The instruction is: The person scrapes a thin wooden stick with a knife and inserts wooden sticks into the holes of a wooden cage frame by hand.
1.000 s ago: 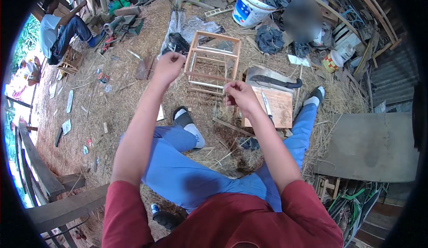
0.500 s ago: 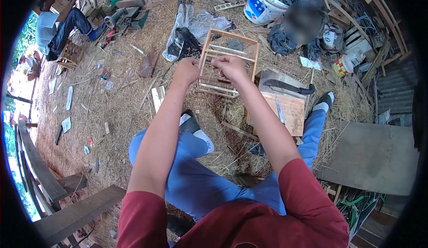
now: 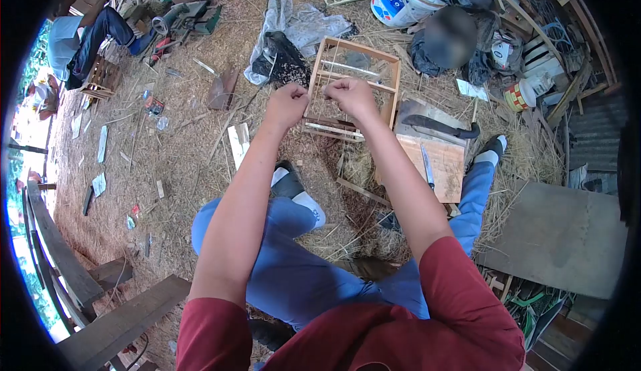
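My left hand is closed in a pinch at the near left side of a slatted wooden frame. My right hand, also pinching, is over the frame a short gap to the right. What the fingertips hold is too small to make out. Thin wooden bars cross the frame, and my hands hide part of its left and middle. To its right, a dark-bladed machete and a knife rest on wooden boards by my foot.
A white bucket and black plastic bags stand at the back right. A grey panel lies at the right, with timber planks at the lower left. Another person sits at the far left. Straw and shavings cover the ground.
The view has shifted slightly, so the frame and boards appear farther right. Both hands stay pinched close together over the frame, with only a small movement.
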Available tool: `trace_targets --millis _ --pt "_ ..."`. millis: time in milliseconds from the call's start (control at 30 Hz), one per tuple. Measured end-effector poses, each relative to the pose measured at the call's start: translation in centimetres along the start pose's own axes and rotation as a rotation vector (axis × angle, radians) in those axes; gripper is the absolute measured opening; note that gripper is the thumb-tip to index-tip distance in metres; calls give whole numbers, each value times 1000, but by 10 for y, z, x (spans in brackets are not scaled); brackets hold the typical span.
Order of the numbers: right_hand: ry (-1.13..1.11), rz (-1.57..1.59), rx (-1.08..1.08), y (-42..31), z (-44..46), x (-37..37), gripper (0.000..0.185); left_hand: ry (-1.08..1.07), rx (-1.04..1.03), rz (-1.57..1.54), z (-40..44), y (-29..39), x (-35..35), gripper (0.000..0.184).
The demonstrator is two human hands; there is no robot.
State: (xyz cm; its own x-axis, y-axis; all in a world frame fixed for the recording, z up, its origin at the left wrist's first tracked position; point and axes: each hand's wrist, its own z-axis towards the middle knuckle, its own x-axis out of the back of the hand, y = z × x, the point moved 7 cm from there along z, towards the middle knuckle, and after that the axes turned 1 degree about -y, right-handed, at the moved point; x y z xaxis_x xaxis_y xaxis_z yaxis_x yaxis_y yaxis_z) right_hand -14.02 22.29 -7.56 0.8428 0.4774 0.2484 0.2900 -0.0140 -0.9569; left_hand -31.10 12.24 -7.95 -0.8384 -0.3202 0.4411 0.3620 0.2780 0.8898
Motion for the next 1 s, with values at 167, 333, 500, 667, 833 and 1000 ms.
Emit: trace_targets --millis 167,333,500,667,833,1000 --pt "-22 67 -22 1 -2 -1 25 0 29 39 -8 11 2 16" --pt "-19 147 14 3 -7 -2 21 12 41 -9 -8 12 0 21" --pt "-21 115 4 6 -14 0 18 -27 49 -12 -3 5 -6 25" --pt "-22 199 0 4 -39 7 16 -149 290 -184 -28 32 -12 36" --pt "21 176 11 8 -75 28 15 -269 278 -162 -41 47 -33 51" --pt "-53 398 -35 1 -111 48 28 -193 204 -211 -29 46 -49 47"
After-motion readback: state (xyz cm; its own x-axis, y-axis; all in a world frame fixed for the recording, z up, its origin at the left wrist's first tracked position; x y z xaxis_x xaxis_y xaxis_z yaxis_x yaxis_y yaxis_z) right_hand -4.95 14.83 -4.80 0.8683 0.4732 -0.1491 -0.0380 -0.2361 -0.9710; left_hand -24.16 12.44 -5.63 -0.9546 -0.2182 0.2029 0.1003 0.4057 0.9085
